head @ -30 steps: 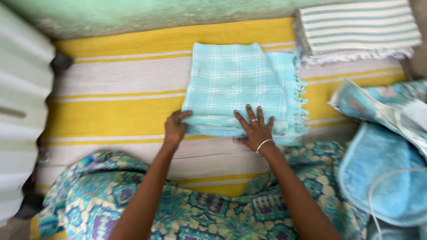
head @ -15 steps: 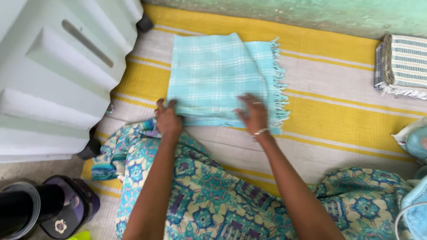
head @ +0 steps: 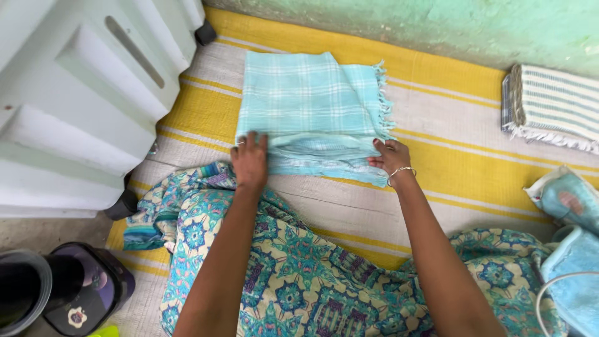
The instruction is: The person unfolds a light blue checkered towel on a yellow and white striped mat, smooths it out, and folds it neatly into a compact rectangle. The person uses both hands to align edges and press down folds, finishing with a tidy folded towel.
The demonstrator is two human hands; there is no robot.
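A folded light-blue checked cotton cloth with a fringed right edge (head: 312, 106) is laid on a yellow-and-white striped woven mat (head: 449, 156), toward the far side of the scene. Its near edge, where several layers are stacked, is gripped at both ends: the left hand (head: 251, 161) is closed over the near-left corner with the fingers on top, and the right hand (head: 389, 156), a thin bangle at its wrist, is curled around the near-right corner just below the fringe. A teal patterned garment (head: 293, 274) is spread over the lap at the near side. A pale ribbed plastic body (head: 75, 100) is seen at the left, just beside the mat. A folded striped towel (head: 552, 103) is lying at the far right, well apart from the cloth, and blue fabric items (head: 571, 249) are seen at the near right.
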